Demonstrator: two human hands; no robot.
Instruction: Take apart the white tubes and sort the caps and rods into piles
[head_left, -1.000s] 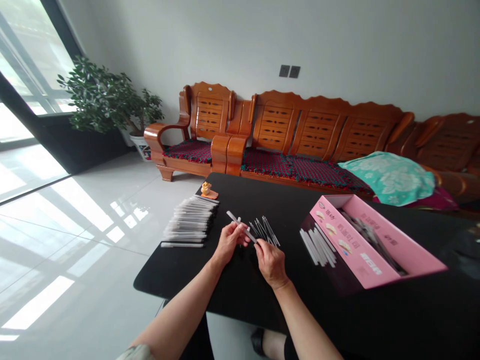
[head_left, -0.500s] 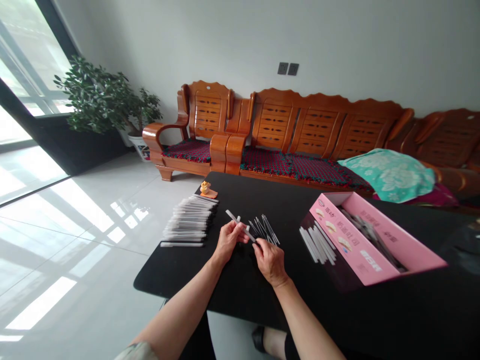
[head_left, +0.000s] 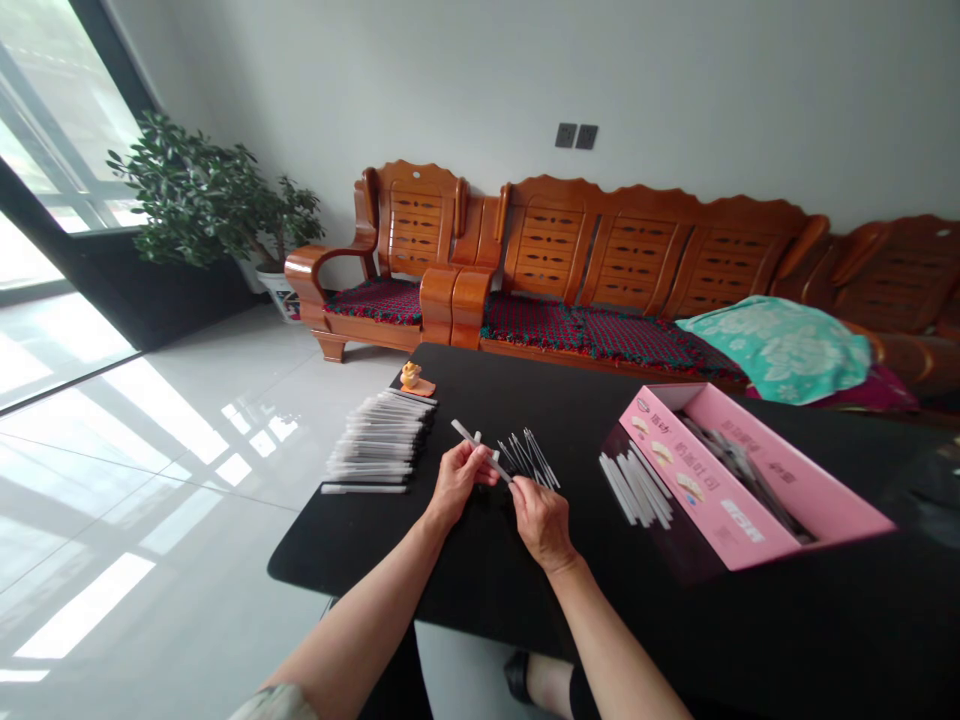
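A slim, whitish pen [head_left: 463,431] slants between my two hands above the black table. My left hand [head_left: 457,480] pinches its middle between thumb and fingers; another short pale end shows by the fingertips. My right hand [head_left: 544,515] is closed on the pen's lower right end, and its fingers partly hide it. Just behind my hands lie several dark, thin pen refills [head_left: 534,460]. To the left is a long row of whitish pens [head_left: 379,440] laid side by side. Several white pen barrels [head_left: 634,487] lie to the right.
An open pink box [head_left: 705,490] on the right holds dark, slender parts. A small orange figurine [head_left: 411,377] stands at the far left corner of the black table [head_left: 480,570]. Beyond are a wooden sofa [head_left: 637,250] and a potted plant [head_left: 210,190].
My right hand has shifted very slightly along the lower end of the pen. My left hand and the laid-out pieces look the same.
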